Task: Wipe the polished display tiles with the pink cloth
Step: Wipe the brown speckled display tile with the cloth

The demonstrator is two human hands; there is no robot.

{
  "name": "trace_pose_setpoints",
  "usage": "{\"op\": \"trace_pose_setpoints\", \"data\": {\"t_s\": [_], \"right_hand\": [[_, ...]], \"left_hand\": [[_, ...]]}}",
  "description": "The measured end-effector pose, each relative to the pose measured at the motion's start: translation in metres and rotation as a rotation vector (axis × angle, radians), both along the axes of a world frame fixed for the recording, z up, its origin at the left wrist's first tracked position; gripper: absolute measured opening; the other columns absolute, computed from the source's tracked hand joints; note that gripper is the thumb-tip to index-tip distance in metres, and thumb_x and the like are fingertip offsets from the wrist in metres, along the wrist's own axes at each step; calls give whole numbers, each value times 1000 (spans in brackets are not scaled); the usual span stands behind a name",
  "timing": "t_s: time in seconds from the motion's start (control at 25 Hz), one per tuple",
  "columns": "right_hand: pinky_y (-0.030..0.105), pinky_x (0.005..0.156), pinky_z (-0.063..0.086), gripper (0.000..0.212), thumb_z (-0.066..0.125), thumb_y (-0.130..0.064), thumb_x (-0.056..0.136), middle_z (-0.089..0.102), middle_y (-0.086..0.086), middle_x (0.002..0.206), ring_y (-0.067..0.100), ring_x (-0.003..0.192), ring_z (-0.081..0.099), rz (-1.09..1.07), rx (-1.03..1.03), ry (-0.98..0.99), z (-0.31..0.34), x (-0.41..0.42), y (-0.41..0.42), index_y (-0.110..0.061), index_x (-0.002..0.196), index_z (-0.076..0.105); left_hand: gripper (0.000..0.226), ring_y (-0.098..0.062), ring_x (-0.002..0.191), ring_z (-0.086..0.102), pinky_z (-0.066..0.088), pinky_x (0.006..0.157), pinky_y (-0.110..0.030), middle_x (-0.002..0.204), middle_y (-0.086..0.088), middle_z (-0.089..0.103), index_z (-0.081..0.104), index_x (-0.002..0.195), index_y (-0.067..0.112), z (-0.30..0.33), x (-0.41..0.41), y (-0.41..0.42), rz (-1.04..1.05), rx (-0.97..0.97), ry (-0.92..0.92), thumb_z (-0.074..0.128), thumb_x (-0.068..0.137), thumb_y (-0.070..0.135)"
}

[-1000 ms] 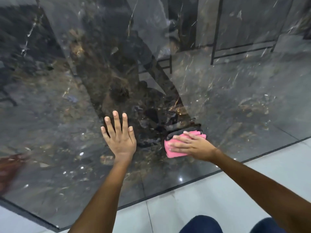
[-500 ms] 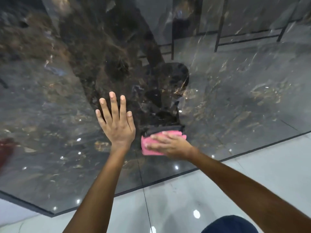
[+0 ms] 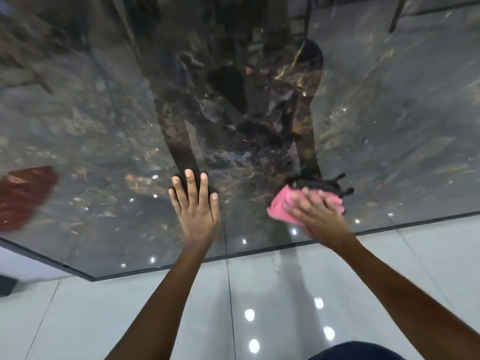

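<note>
A large dark polished marble-look display tile (image 3: 104,157) leans in front of me and fills most of the view, mirroring my arms. My left hand (image 3: 196,206) lies flat on it with straight, spread fingers, near the tile's lower middle. My right hand (image 3: 315,216) presses a folded pink cloth (image 3: 281,210) flat against the tile, just above the tile's bottom edge. That hand is blurred by motion, with fingers stretched over the cloth. Part of the cloth is hidden under the palm.
Glossy light grey floor tiles (image 3: 272,294) run below the display tile's dark bottom edge (image 3: 161,267), with ceiling lights reflected in them. A red reflection (image 3: 23,196) shows at the tile's left. My dark blue knee (image 3: 355,352) shows at the bottom.
My right hand has swept the pink cloth left toward my left hand and then back to the right. The view has tilted downward, showing more floor. My left hand stays flat on the tile.
</note>
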State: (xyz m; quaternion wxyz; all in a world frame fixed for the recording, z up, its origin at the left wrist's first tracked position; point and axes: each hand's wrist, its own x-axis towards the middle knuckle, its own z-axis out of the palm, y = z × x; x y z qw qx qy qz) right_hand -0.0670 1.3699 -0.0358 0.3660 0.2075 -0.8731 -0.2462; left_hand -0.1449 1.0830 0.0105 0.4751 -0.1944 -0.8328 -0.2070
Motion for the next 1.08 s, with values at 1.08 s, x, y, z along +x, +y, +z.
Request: {"op": "trace_pose_setpoints", "data": {"t_s": [1.08], "right_hand": [[41, 120, -6, 100, 64, -9, 80, -9, 7, 161, 20, 148, 9, 354, 387, -185, -54, -10, 8, -9, 153, -5]], "left_hand": [[56, -20, 148, -18, -9, 120, -43, 162, 7, -18, -3, 156, 25, -22, -2, 2, 68, -54, 3, 19, 105, 34]]}}
